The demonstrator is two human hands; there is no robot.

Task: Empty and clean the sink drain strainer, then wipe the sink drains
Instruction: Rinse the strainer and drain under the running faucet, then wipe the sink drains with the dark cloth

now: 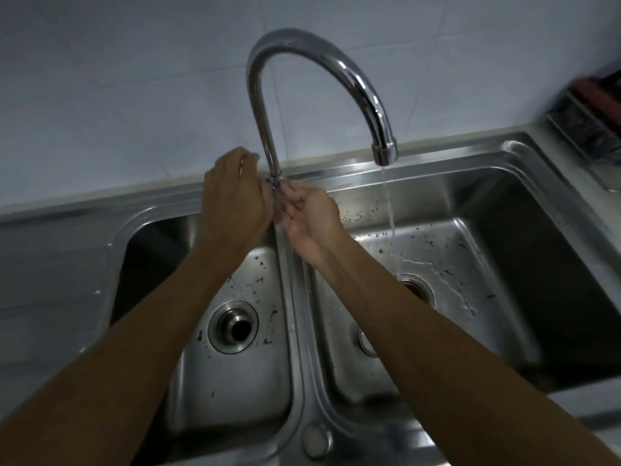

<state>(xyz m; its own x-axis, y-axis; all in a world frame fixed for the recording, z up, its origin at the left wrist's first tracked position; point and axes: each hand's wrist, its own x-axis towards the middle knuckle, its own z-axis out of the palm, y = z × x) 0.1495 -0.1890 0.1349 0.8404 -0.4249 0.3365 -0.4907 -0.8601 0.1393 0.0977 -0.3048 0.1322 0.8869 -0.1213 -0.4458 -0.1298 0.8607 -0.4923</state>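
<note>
Stainless steel makes up the double sink [510,156], whose 2 basins are split by a narrow ridge running toward the camera. A chrome gooseneck faucet [356,82] rises from the back rim at that ridge and arcs right, and a thin stream of water [389,210] falls from its spout into the right basin, splashing just behind the right drain [418,290], which the right forearm partly covers. The left drain [233,326] sits open in the left basin, a dark hole inside a metal ring; dark specks dot both basin floors. No strainer can be made out for certain. Both hands meet at the faucet's base: the left hand [232,203] curls loosely, palm down, beside the stem, and the right hand [311,211] has its fingers bent around a small fitting there, though blur hides exactly what they pinch.
</note>
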